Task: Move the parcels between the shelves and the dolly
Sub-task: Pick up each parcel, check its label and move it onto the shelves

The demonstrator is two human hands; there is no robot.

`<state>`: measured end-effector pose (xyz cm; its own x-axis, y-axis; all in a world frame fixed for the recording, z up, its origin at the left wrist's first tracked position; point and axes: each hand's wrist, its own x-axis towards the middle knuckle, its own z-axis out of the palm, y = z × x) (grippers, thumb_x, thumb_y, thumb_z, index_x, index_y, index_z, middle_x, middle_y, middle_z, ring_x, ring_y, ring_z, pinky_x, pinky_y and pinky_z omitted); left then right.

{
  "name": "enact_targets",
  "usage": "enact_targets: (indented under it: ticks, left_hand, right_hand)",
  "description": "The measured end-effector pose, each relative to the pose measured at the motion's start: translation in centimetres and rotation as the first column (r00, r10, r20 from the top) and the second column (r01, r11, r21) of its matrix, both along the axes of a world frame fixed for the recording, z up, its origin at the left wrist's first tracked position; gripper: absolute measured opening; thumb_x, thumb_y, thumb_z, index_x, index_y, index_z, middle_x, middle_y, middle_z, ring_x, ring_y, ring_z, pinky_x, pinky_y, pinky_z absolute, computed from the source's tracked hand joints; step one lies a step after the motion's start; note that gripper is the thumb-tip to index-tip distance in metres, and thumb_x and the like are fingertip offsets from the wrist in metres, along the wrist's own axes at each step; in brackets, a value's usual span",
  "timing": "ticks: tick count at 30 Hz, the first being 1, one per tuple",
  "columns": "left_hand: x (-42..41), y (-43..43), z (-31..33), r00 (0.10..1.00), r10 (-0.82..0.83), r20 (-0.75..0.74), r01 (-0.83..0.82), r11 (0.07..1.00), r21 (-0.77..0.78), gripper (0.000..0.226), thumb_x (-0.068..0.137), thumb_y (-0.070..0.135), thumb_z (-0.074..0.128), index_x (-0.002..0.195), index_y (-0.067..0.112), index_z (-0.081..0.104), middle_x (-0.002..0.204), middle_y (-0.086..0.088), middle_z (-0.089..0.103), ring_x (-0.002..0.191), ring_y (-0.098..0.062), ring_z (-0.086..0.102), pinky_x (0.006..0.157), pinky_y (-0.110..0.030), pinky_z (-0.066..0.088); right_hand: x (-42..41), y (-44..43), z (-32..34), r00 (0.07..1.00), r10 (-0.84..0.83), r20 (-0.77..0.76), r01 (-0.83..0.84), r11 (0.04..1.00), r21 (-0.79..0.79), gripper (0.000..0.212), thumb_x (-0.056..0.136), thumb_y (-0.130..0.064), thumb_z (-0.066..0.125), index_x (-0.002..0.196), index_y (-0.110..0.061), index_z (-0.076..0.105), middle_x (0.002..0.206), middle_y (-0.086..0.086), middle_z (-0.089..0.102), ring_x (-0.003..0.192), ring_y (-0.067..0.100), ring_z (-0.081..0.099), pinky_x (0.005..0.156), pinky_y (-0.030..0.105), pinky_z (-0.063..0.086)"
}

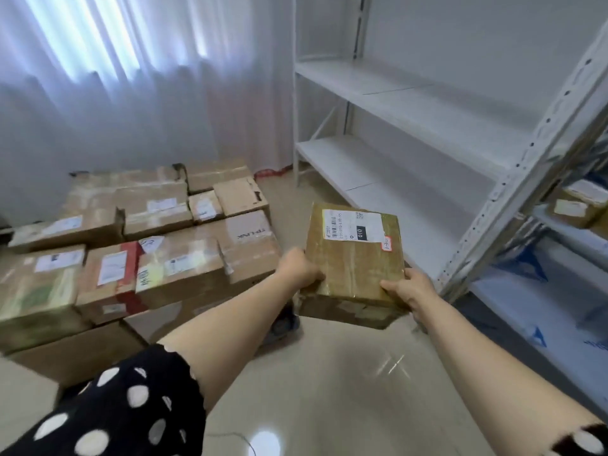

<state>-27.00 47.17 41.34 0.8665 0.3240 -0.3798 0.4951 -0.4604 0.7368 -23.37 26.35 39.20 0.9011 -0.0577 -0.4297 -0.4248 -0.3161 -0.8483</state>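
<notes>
I hold a small brown taped parcel (353,258) with a white label in front of me, above the floor. My left hand (301,268) grips its near left corner and my right hand (409,289) grips its near right corner. To the left, several cardboard parcels (184,258) are stacked in a low pile; the dolly under them is hidden except for a dark wheel (283,324). Ahead on the right stands a white shelf unit (394,103) with bare boards. The held parcel hangs just in front of its lowest board.
A second rack with a perforated upright (513,189) stands at the right and holds a labelled parcel (579,202) and blue-printed sheets. White curtains (131,77) cover the back wall. The floor is glossy beige tile (329,390).
</notes>
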Motion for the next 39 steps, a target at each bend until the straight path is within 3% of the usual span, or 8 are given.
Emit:
enact_targets:
  ticks: [9, 12, 16, 21, 24, 27, 32, 39]
  left_hand:
    - [-2.3, 19.4, -2.6, 0.982, 0.175, -0.069, -0.181, 0.978, -0.100, 0.029, 0.078, -0.003, 0.069, 0.104, 0.004, 0.058, 0.097, -0.013, 0.065, 0.087, -0.027, 0.066, 0.080, -0.043, 0.058]
    - [-0.4, 21.5, -4.0, 0.983, 0.166, -0.073, -0.174, 0.977, -0.122, 0.028, 0.080, -0.001, 0.070, 0.105, 0.006, 0.060, 0.096, -0.009, 0.065, 0.088, -0.024, 0.064, 0.081, -0.036, 0.056]
    - [4.3, 22.9, -5.9, 0.984, 0.159, -0.077, -0.168, 0.976, -0.141, 0.032, 0.081, 0.003, 0.071, 0.111, 0.009, 0.060, 0.099, -0.003, 0.063, 0.087, -0.017, 0.059, 0.072, -0.025, 0.048]
    - [11.6, 24.7, -9.0, 0.975, 0.172, -0.138, -0.186, 0.978, -0.092, 0.038, 0.078, -0.006, 0.068, 0.112, 0.008, 0.059, 0.104, -0.008, 0.065, 0.095, -0.023, 0.063, 0.079, -0.033, 0.055]
    - [15.9, 25.6, -10.4, 0.965, 0.186, -0.185, -0.202, 0.977, -0.072, 0.043, 0.077, -0.009, 0.065, 0.115, 0.008, 0.054, 0.095, -0.002, 0.059, 0.080, -0.016, 0.057, 0.060, -0.024, 0.051]
    - [19.2, 26.7, -12.2, 0.964, 0.140, -0.225, -0.152, 0.988, -0.040, 0.067, 0.076, -0.006, 0.064, 0.137, 0.010, 0.040, 0.114, -0.004, 0.055, 0.096, -0.020, 0.055, 0.078, -0.029, 0.052]
    - [22.2, 29.2, -17.1, 0.913, 0.073, -0.402, -0.047, 0.996, 0.076, 0.118, 0.065, 0.014, 0.083, 0.153, 0.020, 0.007, 0.151, -0.012, 0.028, 0.129, -0.033, 0.041, 0.104, -0.044, 0.043]
    - [24.0, 31.3, -23.7, 0.884, 0.013, -0.468, 0.136, 0.950, 0.283, 0.094, 0.078, 0.016, 0.073, 0.152, 0.022, 0.015, 0.151, -0.019, 0.016, 0.136, -0.037, 0.026, 0.110, -0.039, 0.033]
  right_hand:
    - [1.8, 20.0, -3.3, 0.986, 0.164, -0.008, -0.162, 0.983, 0.091, 0.041, 0.080, 0.002, 0.068, 0.118, -0.011, 0.060, 0.109, 0.006, 0.064, 0.093, 0.022, 0.060, 0.080, 0.033, 0.051]
    - [3.7, 22.0, -4.0, 0.989, 0.131, -0.070, -0.121, 0.983, 0.140, 0.049, 0.089, 0.000, 0.056, 0.130, -0.026, 0.051, 0.111, 0.001, 0.059, 0.082, 0.016, 0.056, 0.059, 0.026, 0.041]
    - [8.8, 23.8, -5.6, 0.987, 0.062, -0.147, -0.029, 0.976, 0.214, 0.059, 0.093, 0.007, 0.044, 0.139, -0.029, 0.045, 0.109, 0.000, 0.061, 0.093, 0.024, 0.061, 0.069, 0.040, 0.053]
    - [17.4, 26.4, -9.0, 0.979, 0.118, -0.165, -0.074, 0.966, 0.248, 0.061, 0.092, 0.009, 0.046, 0.141, -0.027, 0.042, 0.100, -0.002, 0.062, 0.087, 0.022, 0.062, 0.066, 0.037, 0.051]
    - [22.6, 27.9, -11.7, 0.964, 0.171, -0.202, -0.118, 0.962, 0.246, 0.059, 0.093, 0.004, 0.050, 0.141, -0.028, 0.042, 0.096, -0.004, 0.062, 0.080, 0.016, 0.061, 0.057, 0.029, 0.047]
    - [26.3, 29.4, -14.2, 0.953, 0.217, -0.213, -0.176, 0.965, 0.193, 0.055, 0.093, -0.001, 0.053, 0.141, -0.027, 0.043, 0.101, 0.001, 0.062, 0.085, 0.020, 0.060, 0.060, 0.031, 0.050]
    - [30.3, 33.1, -19.4, 0.928, 0.290, -0.234, -0.266, 0.955, 0.131, 0.057, 0.090, -0.002, 0.055, 0.142, -0.023, 0.043, 0.110, 0.005, 0.065, 0.096, 0.024, 0.063, 0.090, 0.044, 0.053]
    - [32.2, 36.1, -25.8, 0.920, 0.320, -0.225, -0.304, 0.947, 0.103, 0.060, 0.090, -0.008, 0.058, 0.145, -0.023, 0.039, 0.130, 0.004, 0.058, 0.113, 0.023, 0.060, 0.099, 0.045, 0.048]
